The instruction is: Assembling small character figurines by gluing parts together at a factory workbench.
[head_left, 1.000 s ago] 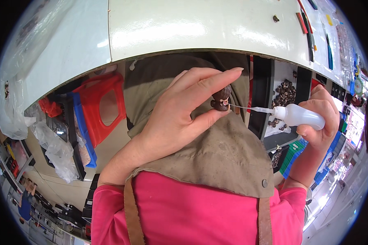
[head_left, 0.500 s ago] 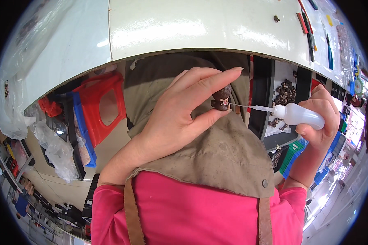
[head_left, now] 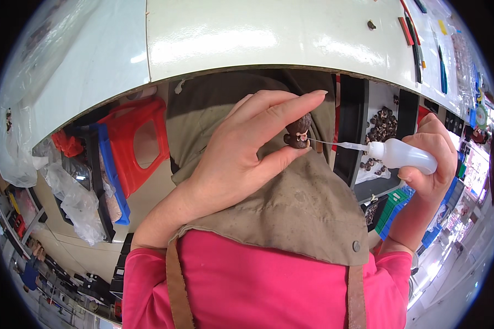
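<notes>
My left hand (head_left: 241, 137) grips a small dark brown figurine (head_left: 298, 131) between thumb and fingers, above my apron-covered lap. A pinkish detail shows around the figurine's middle; part of its body is hidden by the fingers. In my right hand (head_left: 431, 151) is a translucent white squeeze bottle (head_left: 406, 156), held sideways with the fingers closed round its base. Its long thin needle tip (head_left: 335, 143) points left and ends at or very near the figurine's pink middle. Whether it touches cannot be made out.
A white table (head_left: 219, 38) lies ahead, with one small brown piece (head_left: 371, 24) on it. Below the right hand, a black-sided drawer (head_left: 350, 131) holds many small brown pieces (head_left: 383, 123). At left are a red plastic stool (head_left: 129, 145) and a crumpled clear bag (head_left: 74, 197).
The squeeze bottle in my right hand has shifted very slightly to the right. My left hand and the figurine hold almost still.
</notes>
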Available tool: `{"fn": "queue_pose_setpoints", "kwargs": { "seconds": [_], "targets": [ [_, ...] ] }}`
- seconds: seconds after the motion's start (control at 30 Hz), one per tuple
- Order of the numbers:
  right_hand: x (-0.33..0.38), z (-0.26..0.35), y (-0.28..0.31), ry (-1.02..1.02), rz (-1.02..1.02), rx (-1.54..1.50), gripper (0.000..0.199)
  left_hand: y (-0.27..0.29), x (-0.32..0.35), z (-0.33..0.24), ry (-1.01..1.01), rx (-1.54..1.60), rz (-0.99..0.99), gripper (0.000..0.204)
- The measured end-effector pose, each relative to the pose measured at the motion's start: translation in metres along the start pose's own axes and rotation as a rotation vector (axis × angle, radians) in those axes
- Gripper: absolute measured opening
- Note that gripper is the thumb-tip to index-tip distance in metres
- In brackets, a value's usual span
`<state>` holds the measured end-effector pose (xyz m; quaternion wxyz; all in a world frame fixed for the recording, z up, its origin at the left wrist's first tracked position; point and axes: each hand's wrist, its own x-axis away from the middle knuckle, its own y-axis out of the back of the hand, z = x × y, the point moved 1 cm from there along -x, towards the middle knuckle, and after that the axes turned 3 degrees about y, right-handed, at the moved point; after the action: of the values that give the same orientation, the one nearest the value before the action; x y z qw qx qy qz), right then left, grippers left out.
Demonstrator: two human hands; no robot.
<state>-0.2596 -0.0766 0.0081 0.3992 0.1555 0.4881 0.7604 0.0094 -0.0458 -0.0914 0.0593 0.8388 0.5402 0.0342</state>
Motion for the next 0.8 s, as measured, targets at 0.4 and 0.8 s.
{"fn": "queue_pose_setpoints", "kwargs": {
  "seconds": [0.4, 0.8],
  "targets": [
    [-0.0007, -0.0005, 0.0007, 0.007, -0.013, -0.015, 0.055, 0.0013, -0.0009, 0.0003, 0.011, 0.018, 0.004, 0.061],
    [-0.0036, -0.0004, -0.0052, 0.014, -0.017, 0.004, 0.056, -0.0001, 0.0002, 0.0033, 0.011, 0.033, -0.009, 0.063]
  ]
}}
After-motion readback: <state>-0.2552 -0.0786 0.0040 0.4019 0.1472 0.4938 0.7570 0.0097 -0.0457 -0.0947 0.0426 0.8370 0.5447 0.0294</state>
